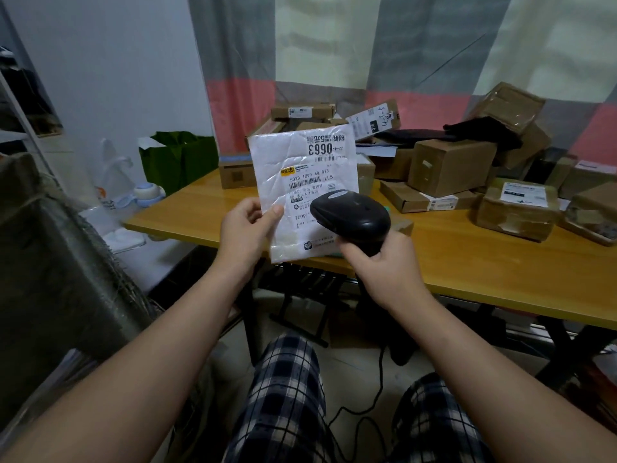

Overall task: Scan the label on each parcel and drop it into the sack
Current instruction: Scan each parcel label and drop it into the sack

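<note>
My left grip (pixel 247 228) pinches the white parcel (pixel 300 155) near its lower left edge, thumb on the front face and fingers behind. The parcel stands upright above that grip, held clear of the counter (pixel 450 272). My right grip (pixel 387 265) is wrapped round the handle of the black scanner (pixel 350 216). The scanner's head sits just right of my left thumb, in front of the lower part of the label (pixel 309 185).

The parcel looks like a thin plastic mailer: flat, crinkled, probably very light and limp, with a slick skin. One edge pinch holds it up, but I judge it would flop or slide if I eased off. A hold further in, beside the label and clear of the barcode, would keep the face flatter for the scan. I cannot tell what is inside, so I would not squeeze hard.

The sack (pixel 56 255) stands to the left of and below my left grip, so I judge a short swing and a let-go would drop it in.
</note>
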Available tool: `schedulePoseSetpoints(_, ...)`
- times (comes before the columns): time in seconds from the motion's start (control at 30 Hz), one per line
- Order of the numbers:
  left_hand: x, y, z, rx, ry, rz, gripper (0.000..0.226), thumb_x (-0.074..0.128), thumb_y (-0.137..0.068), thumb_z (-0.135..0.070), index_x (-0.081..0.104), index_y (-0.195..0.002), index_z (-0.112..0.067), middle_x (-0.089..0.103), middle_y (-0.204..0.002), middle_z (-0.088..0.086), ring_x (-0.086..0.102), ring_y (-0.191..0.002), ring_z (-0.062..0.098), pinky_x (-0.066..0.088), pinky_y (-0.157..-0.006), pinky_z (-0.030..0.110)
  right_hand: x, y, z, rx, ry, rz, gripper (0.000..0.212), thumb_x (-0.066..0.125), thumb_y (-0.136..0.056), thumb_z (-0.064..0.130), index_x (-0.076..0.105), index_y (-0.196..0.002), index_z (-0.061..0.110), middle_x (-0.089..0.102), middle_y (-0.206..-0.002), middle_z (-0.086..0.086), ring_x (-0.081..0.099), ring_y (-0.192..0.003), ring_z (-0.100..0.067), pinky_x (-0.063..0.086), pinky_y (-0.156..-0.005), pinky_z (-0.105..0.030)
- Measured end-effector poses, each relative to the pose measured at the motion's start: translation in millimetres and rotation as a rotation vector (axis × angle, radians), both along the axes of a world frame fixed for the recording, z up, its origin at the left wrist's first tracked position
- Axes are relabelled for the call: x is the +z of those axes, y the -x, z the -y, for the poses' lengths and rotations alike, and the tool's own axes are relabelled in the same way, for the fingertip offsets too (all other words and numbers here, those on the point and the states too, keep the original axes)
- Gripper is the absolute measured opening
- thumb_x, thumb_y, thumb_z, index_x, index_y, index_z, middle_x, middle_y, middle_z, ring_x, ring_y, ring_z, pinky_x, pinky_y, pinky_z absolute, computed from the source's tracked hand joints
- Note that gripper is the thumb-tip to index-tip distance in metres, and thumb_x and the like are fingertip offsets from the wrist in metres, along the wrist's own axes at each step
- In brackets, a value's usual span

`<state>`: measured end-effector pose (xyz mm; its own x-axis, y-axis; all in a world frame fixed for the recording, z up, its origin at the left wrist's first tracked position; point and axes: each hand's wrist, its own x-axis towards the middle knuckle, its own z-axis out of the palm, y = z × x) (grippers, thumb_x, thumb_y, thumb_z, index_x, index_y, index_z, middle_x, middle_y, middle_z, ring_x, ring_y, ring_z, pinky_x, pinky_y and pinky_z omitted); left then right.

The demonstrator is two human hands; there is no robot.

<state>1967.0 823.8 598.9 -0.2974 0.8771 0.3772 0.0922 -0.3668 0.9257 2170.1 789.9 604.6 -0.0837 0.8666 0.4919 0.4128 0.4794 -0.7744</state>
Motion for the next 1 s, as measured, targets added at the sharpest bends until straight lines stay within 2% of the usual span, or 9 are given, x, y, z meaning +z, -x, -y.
schedulePoseSetpoints(0.07, -12.9, 21.3, 16.8, 0.054, -0.015, 0.007, 0.008, 0.066, -0.089, -0.011, 0.064, -0.088, -0.019, 0.069, -0.087, 0.001, 0.063, -0.08, 0.01, 0.052, -0.074, 0.025, -5.0, 16.9, 5.2, 0.076, 0.027, -0.052, 0.02, 0.071, -0.075, 0.033, 0.069, -0.081, 0.014, 0.066, -0.068, 0.005, 0.064, -0.072, -0.01, 0.049, -0.065, -0.028)
schedulePoseSetpoints(0.13, -28.2, 47.4, 37.2, 0.13, -0.004, 0.015, 0.009, 0.066, -0.089, -0.011, 0.064, -0.087, -0.019, 0.07, -0.087, -0.001, 0.061, -0.083, 0.013, 0.051, -0.078, 0.03, -15.9, 40.0, 6.3, 0.163, 0.071, -0.083, 0.032, 0.067, -0.07, 0.036, 0.071, -0.091, 0.013, 0.072, -0.083, -0.001, 0.067, -0.087, -0.013, 0.052, -0.077, -0.03)
schedulePoseSetpoints(0.27, -56.1, 97.4, 90.2, 0.343, 0.028, 0.045, 0.009, 0.062, -0.09, -0.009, 0.062, -0.089, -0.018, 0.073, -0.081, -0.013, 0.065, -0.078, 0.0, 0.054, -0.073, 0.017, -45.7, 97.3, 7.5, 0.305, 0.184, -0.031, 0.039, 0.071, -0.068, 0.046, 0.071, -0.097, 0.022, 0.071, -0.092, 0.011, 0.065, -0.093, -0.002, 0.053, -0.087, -0.029)
schedulePoseSetpoints(0.4, -87.5, 143.3, 134.3, 0.568, 0.124, 0.057, 0.001, 0.062, -0.092, -0.017, 0.062, -0.091, -0.017, 0.07, -0.091, 0.001, 0.066, -0.089, 0.02, 0.054, -0.08, 0.037, -76.6, 162.9, 12.0, 0.442, 0.287, 0.053, 0.056, 0.062, -0.061, 0.06, 0.071, -0.097, 0.018, 0.074, -0.089, 0.004, 0.068, -0.089, -0.009, 0.056, -0.082, -0.039)
schedulePoseSetpoints(0.57, -122.4, 188.1, 185.9, 0.88, 0.141, 0.008, 0.012, 0.059, -0.095, -0.017, 0.055, -0.087, -0.025, 0.063, -0.087, -0.01, 0.059, -0.076, -0.009, 0.049, -0.072, 0.015, -109.7, 222.1, 19.7, 0.543, 0.335, 0.223, 0.026, 0.074, -0.077, 0.036, 0.065, -0.082, 0.012, 0.068, -0.074, -0.001, 0.065, -0.077, -0.016, 0.054, -0.071, -0.038)
schedulePoseSetpoints(0.67, -147.1, 215.1, 214.7, 1.006, 0.232, -0.079, 0.006, 0.058, -0.095, -0.02, 0.053, -0.096, -0.017, 0.063, -0.093, -0.003, 0.058, -0.083, 0.005, 0.049, -0.076, 0.027, -124.6, 240.5, 25.3, 0.569, 0.36, 0.307, 0.024, 0.074, -0.078, 0.037, 0.055, -0.07, 0.025, 0.06, -0.067, 0.009, 0.063, -0.075, -0.017, 0.051, -0.067, -0.033)
schedulePoseSetpoints(0.73, -163.9, 228.3, 226.4, 1.034, 0.29, -0.154, 0.008, 0.057, -0.094, -0.02, 0.052, -0.095, -0.014, 0.061, -0.091, 0.005, 0.056, -0.083, 0.014, 0.047, -0.075, 0.034, -135.6, 249.0, 27.6, 0.596, 0.367, 0.344, 0.025, 0.073, -0.078, 0.039, 0.053, -0.068, 0.029, 0.062, -0.069, 0.007, 0.064, -0.075, -0.018, 0.053, -0.068, -0.036)
schedulePoseSetpoints(0.83, -180.1, 238.9, 221.1, 1.024, 0.444, -0.241, 0.008, 0.058, -0.094, -0.014, 0.051, -0.09, -0.012, 0.057, -0.083, 0.004, 0.053, -0.078, 0.018, 0.036, -0.064, 0.029, -145.7, 257.6, 27.6, 0.608, 0.389, 0.416, 0.025, 0.072, -0.078, 0.043, 0.051, -0.071, 0.032, 0.06, -0.071, 0.01, 0.063, -0.077, -0.016, 0.052, -0.066, -0.033)
schedulePoseSetpoints(1.0, -197.1, 259.2, 174.0, 0.867, 0.649, -0.403, 0.009, 0.065, -0.087, -0.014, 0.059, -0.08, -0.017, 0.06, -0.086, 0.004, 0.056, -0.078, 0.018, 0.036, -0.069, 0.025, -155.8, 263.5, 20.3, 0.577, 0.423, 0.502, 0.028, 0.066, -0.078, 0.047, 0.048, -0.067, 0.029, 0.053, -0.064, 0.01, 0.059, -0.072, -0.018, 0.035, -0.054, -0.026)
